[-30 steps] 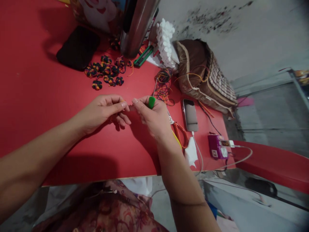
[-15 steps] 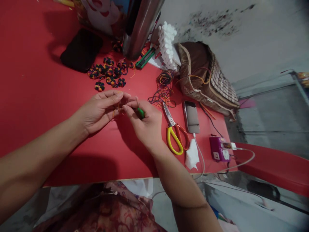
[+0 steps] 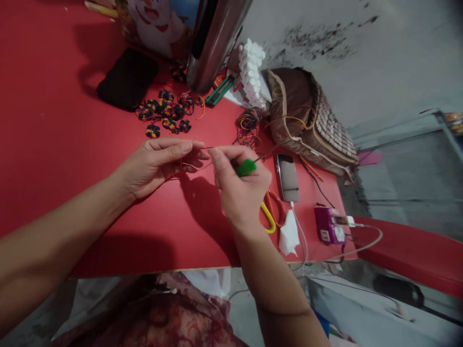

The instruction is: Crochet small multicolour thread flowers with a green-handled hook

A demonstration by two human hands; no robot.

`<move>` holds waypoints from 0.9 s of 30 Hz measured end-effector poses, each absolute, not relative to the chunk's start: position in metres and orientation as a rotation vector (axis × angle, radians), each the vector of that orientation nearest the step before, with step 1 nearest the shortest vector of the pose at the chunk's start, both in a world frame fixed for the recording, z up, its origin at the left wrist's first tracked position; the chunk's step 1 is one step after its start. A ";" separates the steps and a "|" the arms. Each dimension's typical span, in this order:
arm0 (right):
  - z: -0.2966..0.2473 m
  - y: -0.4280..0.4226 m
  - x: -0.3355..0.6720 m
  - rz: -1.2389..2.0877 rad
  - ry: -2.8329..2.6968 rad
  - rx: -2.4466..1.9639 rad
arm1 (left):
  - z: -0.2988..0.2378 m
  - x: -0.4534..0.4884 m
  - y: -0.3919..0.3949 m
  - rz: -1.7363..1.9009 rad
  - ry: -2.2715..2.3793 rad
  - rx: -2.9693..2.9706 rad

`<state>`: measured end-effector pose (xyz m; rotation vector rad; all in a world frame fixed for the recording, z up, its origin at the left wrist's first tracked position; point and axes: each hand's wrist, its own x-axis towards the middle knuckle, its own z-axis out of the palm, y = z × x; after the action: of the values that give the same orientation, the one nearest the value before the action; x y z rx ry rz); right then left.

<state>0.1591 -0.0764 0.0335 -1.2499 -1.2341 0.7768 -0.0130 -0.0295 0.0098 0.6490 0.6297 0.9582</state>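
My left hand [image 3: 166, 161] is closed on thin orange thread [image 3: 181, 166], pinched between thumb and fingers. To its right, my right hand [image 3: 240, 180] has a green-handled tool [image 3: 246, 167], seemingly a crochet hook, tucked in the palm. Thumb and index of that hand pinch a thread, which stretches taut across the gap to my left hand. Beyond the hands lies a cluster of small knotted flower-like thread pieces [image 3: 168, 111] in dark, orange and purple colours. A tangle of multicoloured thread [image 3: 249, 123] rests behind my right hand, which partly covers the scissors [image 3: 269, 212].
On the red table [image 3: 119, 231] a phone [image 3: 288, 178] charges beside a crumpled white paper [image 3: 288, 233] and a purple power adapter [image 3: 327, 225]. Farther back are a black pouch [image 3: 128, 79], a steel bottle [image 3: 217, 46], a green cutter [image 3: 220, 91] and a brown bag [image 3: 294, 96].
My right hand has moved right, away from my left hand, drawing the thread out between them. It now covers the scissors' blades. My left hand stays nearly in place.
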 end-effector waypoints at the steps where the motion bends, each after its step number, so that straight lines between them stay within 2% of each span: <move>1: 0.034 -0.074 0.161 0.820 -1.154 -1.268 | 0.011 -0.014 -0.030 0.933 0.621 0.675; 6: 0.039 -0.058 0.174 1.059 -0.893 -1.309 | 0.013 -0.017 -0.032 0.795 0.543 0.783; 12: 0.032 -0.046 0.184 1.267 -0.870 -1.292 | 0.012 -0.019 -0.036 0.672 0.535 0.920; 21: 0.029 -0.045 0.185 1.047 -0.852 -1.336 | 0.010 -0.012 -0.036 0.702 0.628 0.828; 27: 0.033 -0.063 0.169 0.869 -1.031 -1.340 | 0.006 -0.008 -0.033 0.808 0.719 0.694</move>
<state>0.1695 -0.0635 0.0329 -1.3402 -1.0311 0.8691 -0.0083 -0.0335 0.0056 0.6944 0.7194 0.8081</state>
